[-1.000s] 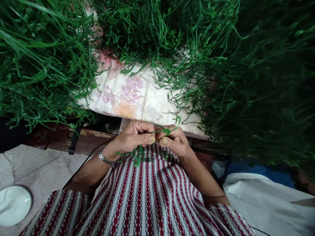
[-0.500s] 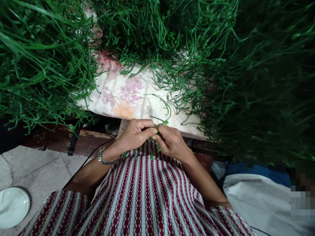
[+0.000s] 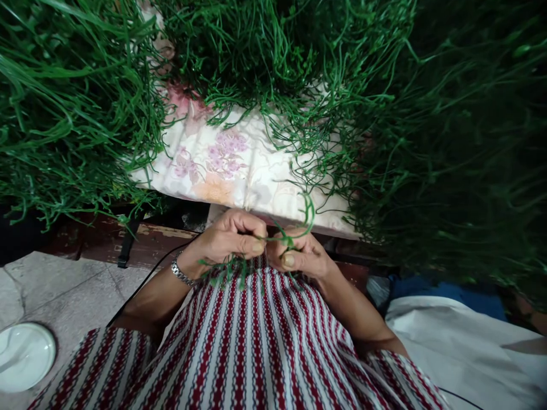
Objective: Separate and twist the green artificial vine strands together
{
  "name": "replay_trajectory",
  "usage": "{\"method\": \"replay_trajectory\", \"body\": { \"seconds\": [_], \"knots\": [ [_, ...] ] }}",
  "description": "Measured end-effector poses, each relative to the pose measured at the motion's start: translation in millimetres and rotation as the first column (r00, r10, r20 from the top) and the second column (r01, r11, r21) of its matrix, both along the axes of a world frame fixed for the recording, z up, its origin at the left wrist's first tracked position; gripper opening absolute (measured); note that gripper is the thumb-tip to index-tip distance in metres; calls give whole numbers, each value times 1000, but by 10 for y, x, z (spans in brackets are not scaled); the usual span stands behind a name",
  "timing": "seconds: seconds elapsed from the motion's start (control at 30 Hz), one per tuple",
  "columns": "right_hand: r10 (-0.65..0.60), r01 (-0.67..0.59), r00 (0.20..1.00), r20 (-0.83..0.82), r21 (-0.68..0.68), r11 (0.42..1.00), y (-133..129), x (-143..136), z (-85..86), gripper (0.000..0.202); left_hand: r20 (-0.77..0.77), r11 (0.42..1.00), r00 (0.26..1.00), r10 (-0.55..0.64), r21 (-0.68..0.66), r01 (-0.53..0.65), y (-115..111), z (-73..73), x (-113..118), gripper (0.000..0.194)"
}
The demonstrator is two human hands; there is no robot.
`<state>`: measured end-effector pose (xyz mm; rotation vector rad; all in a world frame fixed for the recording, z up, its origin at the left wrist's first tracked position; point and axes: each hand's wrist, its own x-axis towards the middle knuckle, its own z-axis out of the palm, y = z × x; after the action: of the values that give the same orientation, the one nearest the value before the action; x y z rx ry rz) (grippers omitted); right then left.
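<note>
Close together above the lap, my left hand point(image 3: 235, 238) and my right hand point(image 3: 304, 256) are both closed. Thin green plant sprigs point(image 3: 231, 272), plastic-looking, hang below my left hand from its curled fingers. Between thumb and forefinger, my right hand pinches one branching green sprig point(image 3: 289, 241), whose curved tip rises above the knuckles. A thin stem of it reaches toward my left fingertips; whether the two pieces are joined there is too small to tell. Just beyond the hands lies a flower-patterned cloth surface point(image 3: 267, 185).
Large heaps of green sprigs stand at the left point(image 3: 77, 119), the far middle point(image 3: 273, 51) and, in shadow, the right point(image 3: 444, 171). A white round lid or dish point(image 3: 29, 359) rests at lower left. White sheeting point(image 3: 461, 347) lies at lower right. A black cord point(image 3: 149, 276) passes my left forearm.
The curved sprig lying over the cloth edge is now upright in my right hand. My hands have drawn slightly apart and toward me, and the hanging sprigs show more under my left hand.
</note>
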<state>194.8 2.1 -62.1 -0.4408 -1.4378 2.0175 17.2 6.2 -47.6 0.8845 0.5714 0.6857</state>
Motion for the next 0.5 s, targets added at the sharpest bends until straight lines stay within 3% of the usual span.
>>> {"method": "replay_trajectory", "body": {
  "seconds": [0.1, 0.2, 0.27, 0.5],
  "knots": [
    [-63, 58, 995, -82, -59, 997, -14, 3, -12, 33, 52, 987, 991, 122, -109, -116, -4, -34, 2, 32],
    [-222, 215, 973, -68, -88, 973, 42, 47, 14, 26, -71, 966, 964, 258, 18, -257, 26, 7, 17, 29],
    [-257, 255, 966, -10, -84, 963, 79, 78, 38, 23, -124, 942, 937, 325, 128, -310, 51, 52, 17, 27],
    [-320, 334, 942, 99, -196, 922, 59, 77, 57, 13, -154, 923, 937, 312, 283, -261, 87, 51, 0, 19]
  ]
}}
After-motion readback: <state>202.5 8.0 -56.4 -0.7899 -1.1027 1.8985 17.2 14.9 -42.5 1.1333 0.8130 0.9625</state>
